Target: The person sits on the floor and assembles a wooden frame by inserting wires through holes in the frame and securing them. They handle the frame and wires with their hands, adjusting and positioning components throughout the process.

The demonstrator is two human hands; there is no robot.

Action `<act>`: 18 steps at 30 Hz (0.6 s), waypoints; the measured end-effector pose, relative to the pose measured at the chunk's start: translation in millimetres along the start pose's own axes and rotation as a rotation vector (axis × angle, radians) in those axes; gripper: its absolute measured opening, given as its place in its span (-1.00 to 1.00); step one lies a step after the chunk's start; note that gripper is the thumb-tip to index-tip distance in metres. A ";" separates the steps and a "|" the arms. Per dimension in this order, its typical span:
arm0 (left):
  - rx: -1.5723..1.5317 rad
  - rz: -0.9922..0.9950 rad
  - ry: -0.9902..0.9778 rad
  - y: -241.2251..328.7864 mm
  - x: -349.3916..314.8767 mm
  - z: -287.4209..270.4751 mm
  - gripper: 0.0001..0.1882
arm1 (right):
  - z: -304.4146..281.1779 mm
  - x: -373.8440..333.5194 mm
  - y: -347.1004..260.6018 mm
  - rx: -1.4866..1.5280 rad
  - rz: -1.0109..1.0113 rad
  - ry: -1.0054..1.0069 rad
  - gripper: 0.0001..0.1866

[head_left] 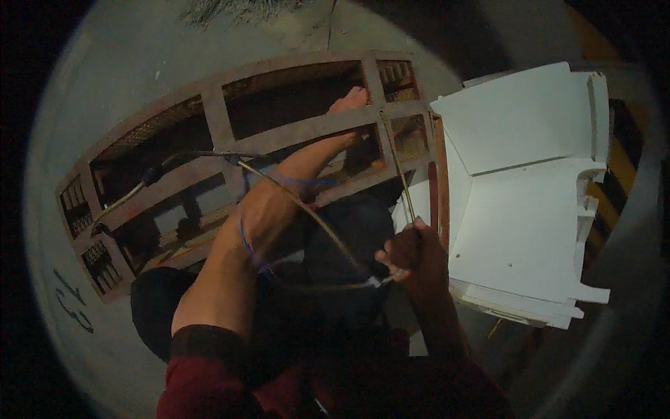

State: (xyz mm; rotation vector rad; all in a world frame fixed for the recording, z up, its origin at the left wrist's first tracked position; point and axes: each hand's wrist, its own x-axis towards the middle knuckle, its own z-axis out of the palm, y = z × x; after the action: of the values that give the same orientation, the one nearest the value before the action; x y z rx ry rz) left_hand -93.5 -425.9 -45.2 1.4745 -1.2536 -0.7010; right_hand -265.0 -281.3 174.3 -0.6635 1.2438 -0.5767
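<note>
A brown wooden frame (293,133), with rectangular openings and small spindle panels, lies across in front of me. My left hand (349,102) is at its far right opening, partly hidden by a rail, and its fingers seem curled against the wood. My right hand (412,250) is closed around the near end of a thin brass-coloured rod (398,160), whose far end meets the frame near its right upright. A long yellowish cord or tube (307,209) with dark fittings runs from the frame's left end to my right hand. A thin blue strand (244,230) loops around my left forearm.
Right of the frame stands a large white panelled piece (523,216) with notched edges, next to yellow and black stripes (618,181). My dark-clothed knees are under the near edge of the frame. Grey concrete floor (77,202) with black markings shows on the left.
</note>
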 end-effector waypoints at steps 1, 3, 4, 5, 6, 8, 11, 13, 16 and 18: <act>-0.002 -0.011 0.001 -0.2 1.5 -0.7 -0.66 | -5.3 -4.6 0.6 0.086 0.049 0.035 -0.57; -0.017 -0.046 -0.077 -2.2 3.7 0.2 -0.62 | -16.1 -15.0 0.3 0.210 0.175 0.056 -0.57; 0.071 0.005 -0.054 -4.9 5.2 1.2 -0.57 | -21.4 -17.6 -0.6 0.247 0.240 0.032 -0.57; 0.073 0.024 -0.049 -8.2 5.7 2.3 -0.55 | -26.3 -21.9 -1.5 0.297 0.306 -0.004 -0.57; 0.082 0.037 -0.045 -11.8 8.0 4.0 -0.52 | -31.5 -25.4 -2.4 0.307 0.300 -0.085 -0.57; 0.016 0.021 -0.073 -18.5 6.7 7.7 -0.49 | -40.8 -38.8 -1.0 0.377 0.264 -0.291 -0.58; -0.086 0.003 -0.091 -23.0 6.8 7.2 -0.52 | -61.1 -68.5 5.6 0.005 0.226 -0.088 -0.69; -0.023 -0.055 -0.141 -20.0 7.0 3.0 -0.56 | -82.3 -102.7 17.2 -0.241 0.205 0.021 -0.74; 0.016 -0.011 -0.135 -10.0 5.7 -5.6 -0.51 | -131.1 -167.6 44.5 -0.382 0.191 0.041 -0.75; -0.385 -0.024 -0.138 -2.9 0.7 -7.8 -0.51 | -171.9 -224.4 67.5 -0.432 0.190 0.055 -0.73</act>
State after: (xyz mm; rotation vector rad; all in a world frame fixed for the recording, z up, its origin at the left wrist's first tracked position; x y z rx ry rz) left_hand -85.3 -424.2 -45.5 1.1410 -1.1280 -1.0132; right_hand -480.9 -98.5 241.1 -0.8796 1.4809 -0.1667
